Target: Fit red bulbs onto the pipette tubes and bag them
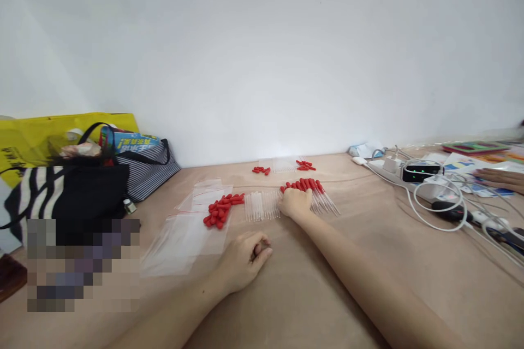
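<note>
My right hand (295, 202) is closed at the left end of a row of droppers (325, 201) with red rubber bulbs and clear thin tubes. A red bulb shows beside its fingers, which seem to grip that dropper; the fingertips are partly hidden. To its left, loose clear tubes (262, 206) lie side by side. Beyond them is a pile of loose red bulbs (221, 210), resting on clear plastic zip bags (176, 240). Nearer to me, my left hand (248, 259) rests on the table with fingers loosely curled, thumb apart, and nothing visible in it.
More red bulbs (305, 165) and clear tubes (283, 165) lie near the wall. Bags, including a striped one (145, 174), stand at left. A power strip (385, 170) with tangled white cables (417, 196) is at right. Another person's hand (501, 177) rests at far right.
</note>
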Demonstrator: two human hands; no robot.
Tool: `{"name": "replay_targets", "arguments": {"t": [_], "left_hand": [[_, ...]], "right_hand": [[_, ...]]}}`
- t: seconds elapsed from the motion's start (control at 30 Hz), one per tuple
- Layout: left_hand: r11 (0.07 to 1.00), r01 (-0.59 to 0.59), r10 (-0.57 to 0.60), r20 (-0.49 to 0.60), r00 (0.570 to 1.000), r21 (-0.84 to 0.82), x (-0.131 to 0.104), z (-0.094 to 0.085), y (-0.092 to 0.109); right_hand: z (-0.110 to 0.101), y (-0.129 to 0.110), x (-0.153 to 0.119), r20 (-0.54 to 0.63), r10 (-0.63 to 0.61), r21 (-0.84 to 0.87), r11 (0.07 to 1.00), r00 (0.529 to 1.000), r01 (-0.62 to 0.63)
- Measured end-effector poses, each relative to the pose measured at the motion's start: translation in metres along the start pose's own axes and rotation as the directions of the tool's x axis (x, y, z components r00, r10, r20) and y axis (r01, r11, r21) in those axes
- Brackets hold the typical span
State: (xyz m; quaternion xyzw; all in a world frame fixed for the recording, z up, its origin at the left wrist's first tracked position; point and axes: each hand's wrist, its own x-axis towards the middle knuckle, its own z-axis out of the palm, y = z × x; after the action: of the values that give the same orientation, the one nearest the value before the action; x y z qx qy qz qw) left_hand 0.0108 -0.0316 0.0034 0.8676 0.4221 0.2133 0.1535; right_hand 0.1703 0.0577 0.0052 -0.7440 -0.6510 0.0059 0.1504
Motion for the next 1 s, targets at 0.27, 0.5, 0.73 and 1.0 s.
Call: {"name": "replay_targets", "arguments": {"t": [0.27,0.5,0.73,1.0], "left_hand": [[0.993,-0.004,0.028,-0.211,0.977,0.114,0.009,-0.02,-0.011],[0.906,0.079,-0.055,-0.07,0.996,0.417,0.065,-0.076,-0.051],[0.927,0.07,-0.103,0.072,0.992,0.368,0.098,-0.079,-0.071],[0.978,0.086,-0.07,-0.094,0.993,0.19,0.074,-0.072,-0.05]], "right_hand": [[-0.015,0.004,-0.013,-0.009,-0.077,-0.034,0.996,0.997,0.077],[-0.016,0.073,-0.064,-0.228,-0.527,-0.017,0.843,0.818,0.538],[-0.004,0.099,-0.078,-0.353,-0.548,0.123,0.776,0.758,0.618],[-0.001,0.099,-0.073,-0.351,-0.471,0.3,0.762,0.809,0.573]]}}
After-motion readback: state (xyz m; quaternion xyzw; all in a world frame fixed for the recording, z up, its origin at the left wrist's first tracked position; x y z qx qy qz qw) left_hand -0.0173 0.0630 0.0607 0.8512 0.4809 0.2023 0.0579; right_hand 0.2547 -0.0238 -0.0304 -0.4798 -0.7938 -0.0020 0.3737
